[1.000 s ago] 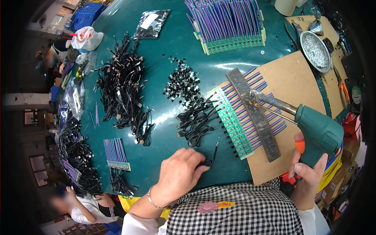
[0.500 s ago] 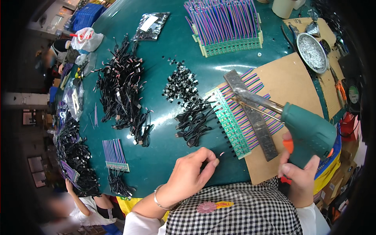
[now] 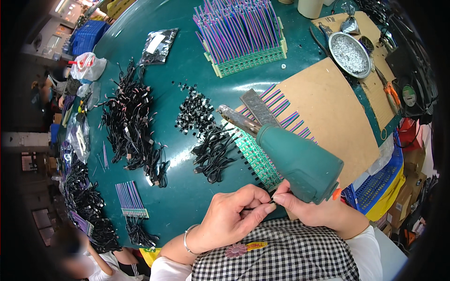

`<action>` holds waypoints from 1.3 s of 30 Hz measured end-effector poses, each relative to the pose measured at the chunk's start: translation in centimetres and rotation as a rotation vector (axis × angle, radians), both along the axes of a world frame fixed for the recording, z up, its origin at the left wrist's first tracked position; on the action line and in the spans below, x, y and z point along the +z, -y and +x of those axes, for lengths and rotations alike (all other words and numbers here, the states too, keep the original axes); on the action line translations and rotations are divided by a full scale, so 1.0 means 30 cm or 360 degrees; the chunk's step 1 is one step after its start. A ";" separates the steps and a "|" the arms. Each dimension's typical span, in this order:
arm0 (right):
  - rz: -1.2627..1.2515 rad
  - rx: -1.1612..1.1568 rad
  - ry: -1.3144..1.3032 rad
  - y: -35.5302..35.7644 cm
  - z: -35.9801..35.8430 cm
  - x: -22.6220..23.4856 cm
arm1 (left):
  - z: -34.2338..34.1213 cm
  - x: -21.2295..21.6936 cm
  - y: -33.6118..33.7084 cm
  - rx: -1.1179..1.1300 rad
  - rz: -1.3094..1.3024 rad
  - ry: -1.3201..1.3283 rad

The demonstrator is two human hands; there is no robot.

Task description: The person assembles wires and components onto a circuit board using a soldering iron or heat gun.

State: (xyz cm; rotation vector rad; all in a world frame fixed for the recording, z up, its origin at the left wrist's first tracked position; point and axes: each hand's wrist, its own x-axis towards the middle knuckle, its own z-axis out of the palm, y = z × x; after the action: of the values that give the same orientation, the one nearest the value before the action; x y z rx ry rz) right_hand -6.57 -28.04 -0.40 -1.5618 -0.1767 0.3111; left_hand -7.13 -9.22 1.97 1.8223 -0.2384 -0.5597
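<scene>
My right hand (image 3: 311, 210) is wrapped around the grip of a green soldering gun (image 3: 300, 164), whose metal nose points to the far left. Its thumb and forefinger meet the fingertips of my left hand (image 3: 234, 210), which is closed in a pinch. A small dark piece shows between the touching fingertips, too small to name. Partly under the gun lies a strip of green circuit boards (image 3: 258, 161) with purple and blue wires. A dark flat metal bar (image 3: 258, 107) lies across those wires. Black cables (image 3: 215, 157) lie left of the boards.
Small black connectors (image 3: 193, 112) are heaped beyond the cables. A large bunch of black cables (image 3: 129, 112) lies farther left. Boards with upright purple wires (image 3: 243, 51) stand at the back. A brown cardboard sheet (image 3: 328, 112) and a metal bowl (image 3: 349, 54) are on the right.
My right hand has brought the soldering gun left and nearer to me, over the boards. The fingertips of both hands now meet, where before they were apart. The whole view has shifted somewhat.
</scene>
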 end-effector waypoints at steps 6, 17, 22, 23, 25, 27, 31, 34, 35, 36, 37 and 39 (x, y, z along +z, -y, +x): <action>0.0416 -0.0501 -0.0265 0.026 0.011 0.030 | 0.012 -0.023 -0.029 0.0110 -0.0196 -0.0245; 0.0156 0.0080 -0.0101 0.011 0.023 0.024 | 0.012 -0.025 -0.004 0.0244 -0.0360 -0.0232; 0.0362 -0.0175 -0.0429 -0.016 0.028 0.043 | 0.012 -0.029 0.003 0.0271 -0.0254 -0.0200; 0.0362 -0.0175 -0.0430 -0.015 0.029 0.043 | 0.014 -0.027 0.004 0.0271 -0.0254 -0.0201; 0.0293 -0.0142 -0.0417 -0.010 0.029 0.040 | 0.019 -0.028 0.010 0.0237 -0.0236 -0.0150; 0.0307 -0.0156 -0.0440 -0.011 0.030 0.037 | 0.016 -0.030 0.020 0.0279 -0.0247 -0.0137; 0.0244 -0.0178 -0.0425 -0.012 0.032 0.035 | 0.015 -0.027 0.029 0.0359 -0.0200 -0.0012; 0.0248 -0.0221 -0.0419 -0.013 0.027 0.025 | 0.008 -0.035 0.040 0.0421 -0.0150 0.0029; 0.0250 -0.0220 -0.0419 -0.013 0.026 0.024 | 0.006 -0.035 0.043 0.0422 -0.0148 0.0029; 0.0259 -0.0222 -0.0419 -0.013 0.026 0.022 | 0.005 -0.036 0.046 0.0456 -0.0158 0.0017; 0.0269 -0.0224 -0.0418 -0.013 0.026 0.020 | 0.005 -0.037 0.047 0.0490 -0.0168 0.0005; 0.0282 -0.0235 -0.0405 -0.014 0.021 0.011 | 0.005 -0.039 0.049 0.0497 -0.0159 0.0005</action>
State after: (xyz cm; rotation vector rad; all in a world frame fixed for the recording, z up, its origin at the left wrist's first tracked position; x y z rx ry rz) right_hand -5.95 -27.62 -0.07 -1.3386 0.1070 0.3648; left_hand -6.98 -10.69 0.81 1.7203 0.0177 -0.3194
